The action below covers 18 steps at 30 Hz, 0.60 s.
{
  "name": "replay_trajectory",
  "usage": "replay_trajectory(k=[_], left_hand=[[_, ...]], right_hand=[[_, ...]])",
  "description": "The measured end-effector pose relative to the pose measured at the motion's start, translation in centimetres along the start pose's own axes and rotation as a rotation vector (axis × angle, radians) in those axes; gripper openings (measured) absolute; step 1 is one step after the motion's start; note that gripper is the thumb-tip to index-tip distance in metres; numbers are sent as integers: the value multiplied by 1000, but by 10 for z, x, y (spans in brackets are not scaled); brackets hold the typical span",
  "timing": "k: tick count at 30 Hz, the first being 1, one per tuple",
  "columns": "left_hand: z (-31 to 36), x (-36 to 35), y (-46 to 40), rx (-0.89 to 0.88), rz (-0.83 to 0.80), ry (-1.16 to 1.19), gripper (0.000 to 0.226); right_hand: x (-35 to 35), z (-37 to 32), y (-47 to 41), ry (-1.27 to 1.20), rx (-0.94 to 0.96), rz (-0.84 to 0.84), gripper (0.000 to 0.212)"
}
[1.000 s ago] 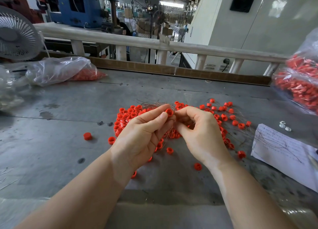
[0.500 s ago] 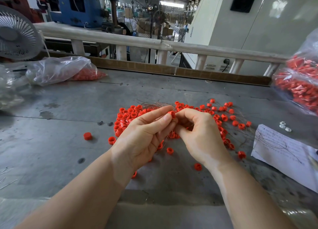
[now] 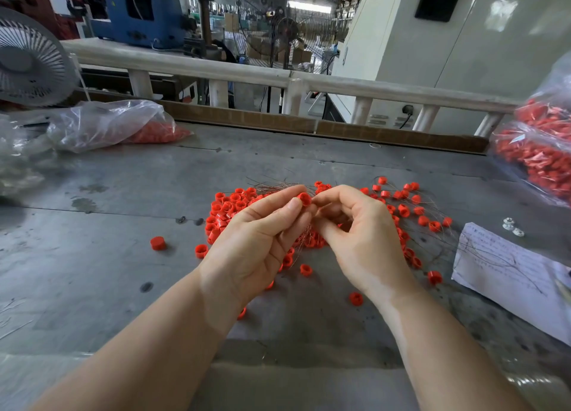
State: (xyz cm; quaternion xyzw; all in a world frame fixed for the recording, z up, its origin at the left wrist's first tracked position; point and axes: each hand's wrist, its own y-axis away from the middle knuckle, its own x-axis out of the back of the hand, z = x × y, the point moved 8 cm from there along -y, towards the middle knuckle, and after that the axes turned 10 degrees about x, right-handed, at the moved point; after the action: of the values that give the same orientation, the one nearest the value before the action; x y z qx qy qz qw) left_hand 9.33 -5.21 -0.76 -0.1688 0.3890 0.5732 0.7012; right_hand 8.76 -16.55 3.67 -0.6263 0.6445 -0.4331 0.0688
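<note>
Bright red cap (image 3: 305, 199) is glowing up front, more red caps (image 3: 227, 208) are dotting the dull grey table (image 3: 92, 256), brownish wires (image 3: 272, 186) are threading through, white paper (image 3: 506, 271) is showing dark handwriting.

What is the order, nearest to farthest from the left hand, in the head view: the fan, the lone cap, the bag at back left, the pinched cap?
1. Pinched cap: in the fingertips of the left hand.
2. Lone cap: lying off to its left.
3. Bag: back left.
4. Fan: far left, behind the bag.
</note>
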Motion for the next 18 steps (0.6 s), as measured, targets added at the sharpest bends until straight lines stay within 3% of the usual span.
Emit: replay_trajectory(k=[18], left_hand=[[2,2,0,-32,23,-96,17]], right_hand=[[7,-10,-1,79,138,72,19]])
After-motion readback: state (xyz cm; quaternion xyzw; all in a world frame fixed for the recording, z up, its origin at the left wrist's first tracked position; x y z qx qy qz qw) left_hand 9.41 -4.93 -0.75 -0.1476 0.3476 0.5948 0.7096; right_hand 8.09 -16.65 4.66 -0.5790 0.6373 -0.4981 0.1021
